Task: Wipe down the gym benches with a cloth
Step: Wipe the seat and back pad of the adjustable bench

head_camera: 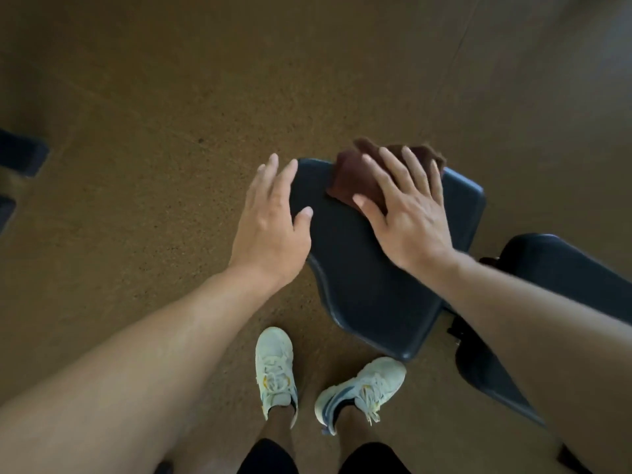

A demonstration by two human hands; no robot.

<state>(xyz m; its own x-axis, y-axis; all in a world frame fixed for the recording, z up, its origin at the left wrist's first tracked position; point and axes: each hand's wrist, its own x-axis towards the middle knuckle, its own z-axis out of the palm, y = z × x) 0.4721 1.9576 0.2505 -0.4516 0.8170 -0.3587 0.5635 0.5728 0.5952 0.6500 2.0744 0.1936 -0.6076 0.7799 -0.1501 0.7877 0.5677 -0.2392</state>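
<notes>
While the right hand [408, 213] lies flat with fingers spread and straight, it presses one dark reddish-brown cloth [355, 179] onto the far edge of a dark padded seat pad [369, 278], just right of the frame's centre. That cloth is the only one in view; part of it sticks out beyond the fingertips and over the pad's far rim. The left hand [273, 220] is released too, fingers extended and a little apart, resting at the pad's left edge with its thumb over the dark surface and its fingertips near the pad's upper left corner; whether the palm truly bears on the pad I cannot tell. Two hands, then, neither clenched, and neither curled round anything.

Two padded sections of the bench show: the seat pad in the middle, and a second dark pad [561, 268] at the right of the frame, partly hidden by the right forearm. Between them a dark piece of frame is visible, though too dim to make out.

Two pale sneakers [275, 367] stand on the brown speckled floor [154, 97] at lower centre, the right one angled toward the seat pad's near corner. At the left edge of the frame two dark shapes [20, 155] sit on the floor, cut off and unclear.
</notes>
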